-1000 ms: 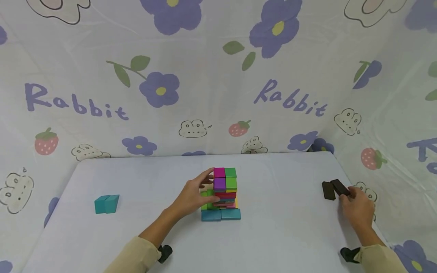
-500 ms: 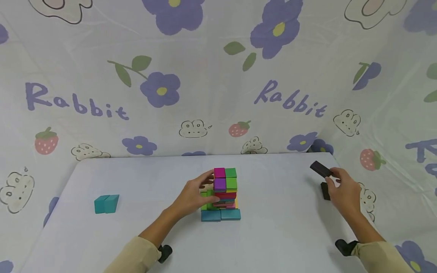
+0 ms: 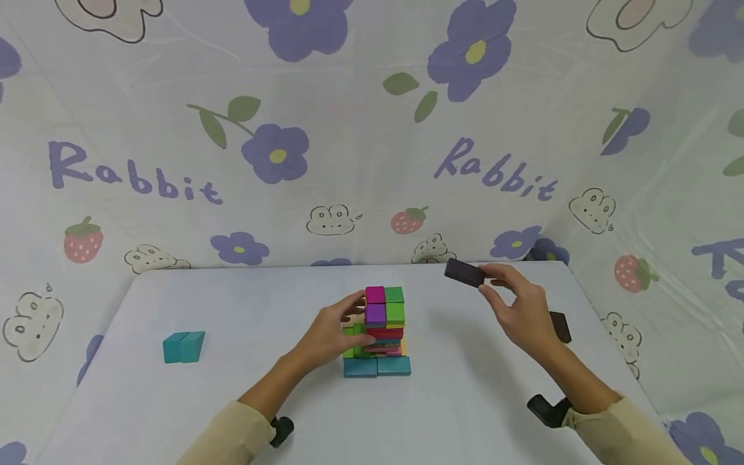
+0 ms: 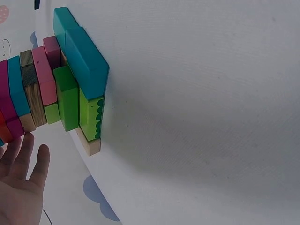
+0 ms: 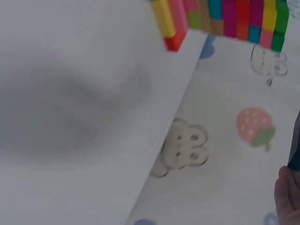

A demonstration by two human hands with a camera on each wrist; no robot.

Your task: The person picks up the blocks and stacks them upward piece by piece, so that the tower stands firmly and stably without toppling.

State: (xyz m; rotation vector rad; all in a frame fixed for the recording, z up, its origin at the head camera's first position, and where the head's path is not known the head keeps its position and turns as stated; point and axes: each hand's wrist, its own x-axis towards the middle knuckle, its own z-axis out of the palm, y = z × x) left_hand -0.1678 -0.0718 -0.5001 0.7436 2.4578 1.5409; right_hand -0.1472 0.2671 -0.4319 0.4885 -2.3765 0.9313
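Note:
A tower of stacked coloured blocks stands mid-table on two blue blocks, its layers also showing in the left wrist view. My left hand is at the tower's left side, fingers fairly straight and thumb reaching across the lower front. In the left wrist view the fingertips sit right at the tower's side. My right hand pinches one end of a dark brown block, held in the air right of the tower. Only a dark edge of that block shows in the right wrist view.
Another dark brown block lies on the table at the right, partly behind the right wrist. Two teal blocks stand together at the left. A printed cloth hangs behind the white table.
My right hand has picked up one of the two dark brown blocks and carried it leftward toward the tower. The left hand has stayed at the tower.

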